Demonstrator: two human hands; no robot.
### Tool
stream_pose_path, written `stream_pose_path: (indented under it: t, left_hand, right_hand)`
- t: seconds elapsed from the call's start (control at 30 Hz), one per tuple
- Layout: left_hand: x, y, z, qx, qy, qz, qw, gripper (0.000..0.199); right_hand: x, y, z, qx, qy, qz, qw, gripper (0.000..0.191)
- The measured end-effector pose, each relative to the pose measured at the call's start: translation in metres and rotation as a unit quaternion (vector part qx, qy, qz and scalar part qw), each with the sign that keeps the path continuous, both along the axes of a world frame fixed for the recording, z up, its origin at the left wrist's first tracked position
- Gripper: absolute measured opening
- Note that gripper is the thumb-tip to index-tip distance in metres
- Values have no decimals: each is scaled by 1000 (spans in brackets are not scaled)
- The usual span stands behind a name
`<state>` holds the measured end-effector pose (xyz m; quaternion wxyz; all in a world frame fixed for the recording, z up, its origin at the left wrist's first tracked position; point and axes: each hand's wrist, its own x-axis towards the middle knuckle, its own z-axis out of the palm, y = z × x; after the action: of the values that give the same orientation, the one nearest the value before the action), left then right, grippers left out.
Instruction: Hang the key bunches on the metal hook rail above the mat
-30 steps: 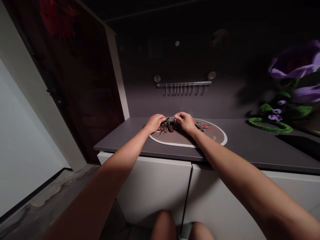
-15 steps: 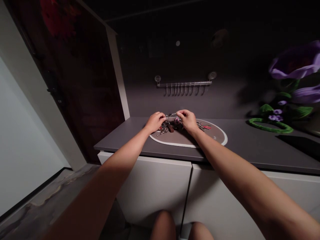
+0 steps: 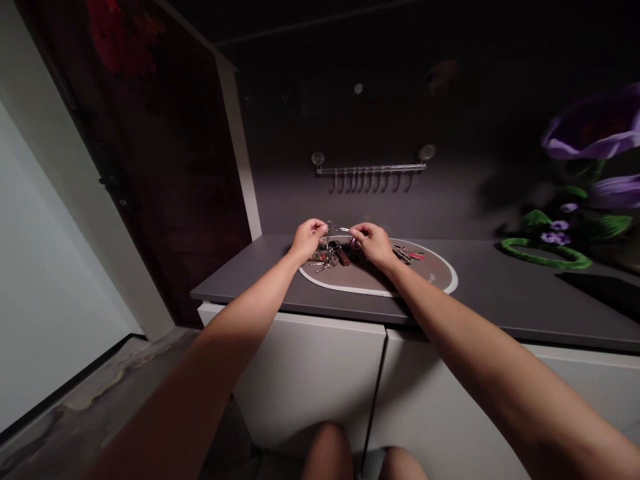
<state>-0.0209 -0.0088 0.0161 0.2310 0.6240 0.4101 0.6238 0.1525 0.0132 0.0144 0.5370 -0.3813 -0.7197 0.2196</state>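
Between my hands, just above an oval brown mat (image 3: 350,283) with a white edge, is a thin metal ring with a chain or key (image 3: 341,229). My left hand (image 3: 308,239) pinches the ring side with thumb and fingertips. The fingers of my right hand (image 3: 373,243) are closed on the other end, a small metal piece. Below them on the mat lie a bunch of keys (image 3: 326,258) and a brown fob (image 3: 343,257). More keys with a red piece (image 3: 416,256) lie to the right of my right hand.
A clear rail with hooks (image 3: 373,169) is fixed on the dark wall behind. Purple flowers (image 3: 590,133) with a green ring base (image 3: 545,253) stand on the counter (image 3: 480,293) at the right. White cabinet doors (image 3: 310,373) are below; a dark door (image 3: 190,167) is at the left.
My left hand has turned and lifted slightly, its fingertips now pinched at the metal ring, which shows more clearly between the hands. My right hand has barely moved.
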Motion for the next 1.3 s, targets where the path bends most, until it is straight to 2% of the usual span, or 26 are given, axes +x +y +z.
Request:
stream_pose_path:
  t: [0.27,0.57,0.7,0.9,1.07,1.17,1.3]
  left_hand:
    - [0,-2,1,-39,-91,-73,992,13]
    - [6,-6,2,-65,-74,-126,987,25]
    - [7,-7,1,-72,-51,-139,986,29]
    - [8,-5,-2,-59,-15,-141,988,30]
    - [7,0,-4,-26,34,-92,995,23]
    - [5,-1,-2,18,100,7,995,18]
    - [1,-6,0,74,204,130,967,22]
  right_hand:
    - [-2,-10,1,58,-138,-19,989,20]
    - [-7,-10,0,94,-81,50,991,28]
    - [-8,-9,-1,79,-62,76,992,25]
    - [-8,-15,1,46,-34,78,995,25]
    - [-9,-13,0,6,17,85,996,28]
    - [-11,-10,3,-31,66,97,993,29]
    - [-17,-2,19,-83,149,114,979,29]
